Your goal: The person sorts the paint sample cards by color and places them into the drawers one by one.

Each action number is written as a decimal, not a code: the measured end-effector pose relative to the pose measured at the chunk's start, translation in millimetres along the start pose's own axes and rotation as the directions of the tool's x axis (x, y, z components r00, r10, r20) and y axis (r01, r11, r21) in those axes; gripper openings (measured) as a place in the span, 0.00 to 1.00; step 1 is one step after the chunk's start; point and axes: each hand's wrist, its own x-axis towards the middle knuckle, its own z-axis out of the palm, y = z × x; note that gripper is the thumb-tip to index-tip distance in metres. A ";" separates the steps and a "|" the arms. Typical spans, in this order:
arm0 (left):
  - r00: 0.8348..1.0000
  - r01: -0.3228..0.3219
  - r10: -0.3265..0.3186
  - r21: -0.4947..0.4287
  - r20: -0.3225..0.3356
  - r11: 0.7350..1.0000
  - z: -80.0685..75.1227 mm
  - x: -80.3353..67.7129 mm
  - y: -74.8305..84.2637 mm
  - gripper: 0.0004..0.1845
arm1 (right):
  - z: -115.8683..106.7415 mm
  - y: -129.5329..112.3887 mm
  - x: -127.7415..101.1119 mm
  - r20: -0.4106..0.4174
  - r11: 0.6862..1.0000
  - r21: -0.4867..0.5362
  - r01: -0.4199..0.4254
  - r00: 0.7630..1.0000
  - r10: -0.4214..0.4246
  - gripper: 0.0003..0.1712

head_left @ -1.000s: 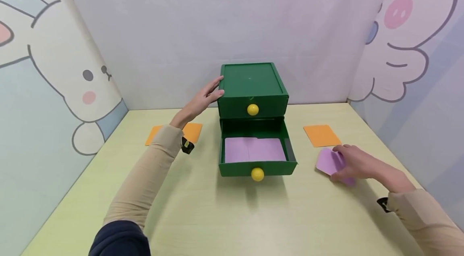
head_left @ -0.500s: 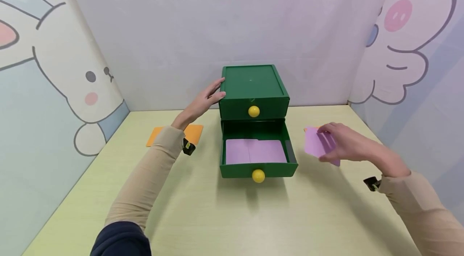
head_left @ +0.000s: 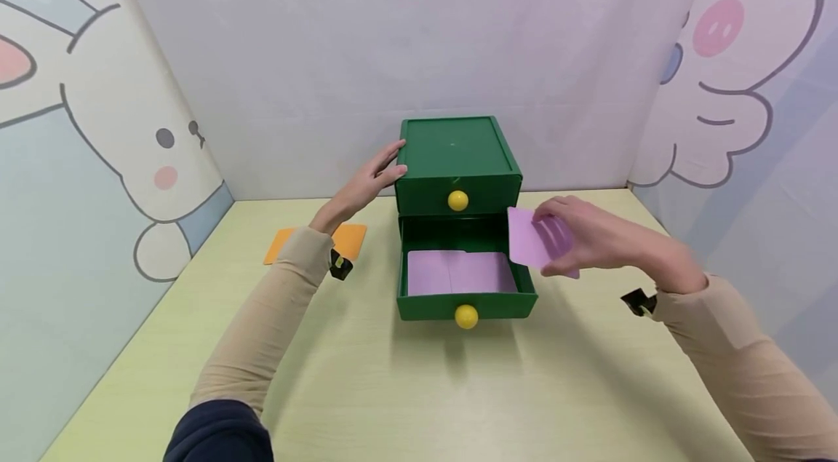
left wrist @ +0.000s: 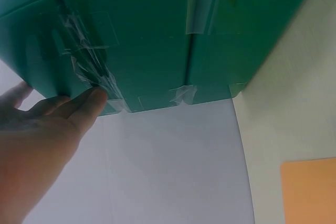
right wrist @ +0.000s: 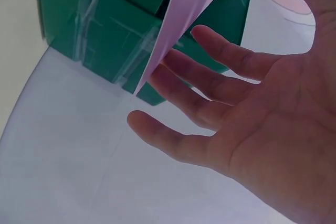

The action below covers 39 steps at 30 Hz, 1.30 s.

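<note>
A green two-drawer cabinet (head_left: 452, 145) stands at the table's back, its lower drawer (head_left: 428, 306) pulled out. Inside that drawer lie two light purple paper sheets (head_left: 428, 273) side by side. My left hand (head_left: 366, 182) touches the cabinet's upper left side with extended fingers; in the left wrist view the fingertips (left wrist: 98, 97) rest against its taped wall. Between thumb and fingers, my right hand (head_left: 585, 236) pinches another purple sheet (head_left: 527, 236), slightly bent, held up at the drawer's right edge. The right wrist view shows this sheet (right wrist: 181, 17) in front of the cabinet.
Orange paper (head_left: 349, 240) lies on the table left of the cabinet, partly covered by the left forearm. Each drawer has a round yellow knob (head_left: 458, 201). White cloth walls (head_left: 314, 69) with cartoon animals enclose the table (head_left: 452, 404).
My right hand has lifted the purple sheet off the table and carried it left to the open drawer. It now hides the orange sheet on the right. The left hand stays put.
</note>
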 end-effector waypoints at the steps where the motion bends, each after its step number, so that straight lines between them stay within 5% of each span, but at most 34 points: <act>1: 1.000 0.001 -0.001 0.000 0.000 1.000 0.0 -0.2 -0.1 0.34 | -0.1 -3.8 3.1 0.006 1.000 0.003 0.011 1.000 -0.011 0.38; 11: 1.000 -0.001 0.001 0.004 -0.002 1.000 1.2 -1.1 2.3 0.34 | 3.7 -33.8 29.8 0.022 0.989 0.020 0.147 0.989 -0.148 0.37; 39: 1.000 0.002 -0.002 0.013 0.000 1.000 0.0 0.7 1.8 0.34 | 28.0 -47.0 52.4 0.103 0.987 -0.029 0.158 0.983 -0.155 0.37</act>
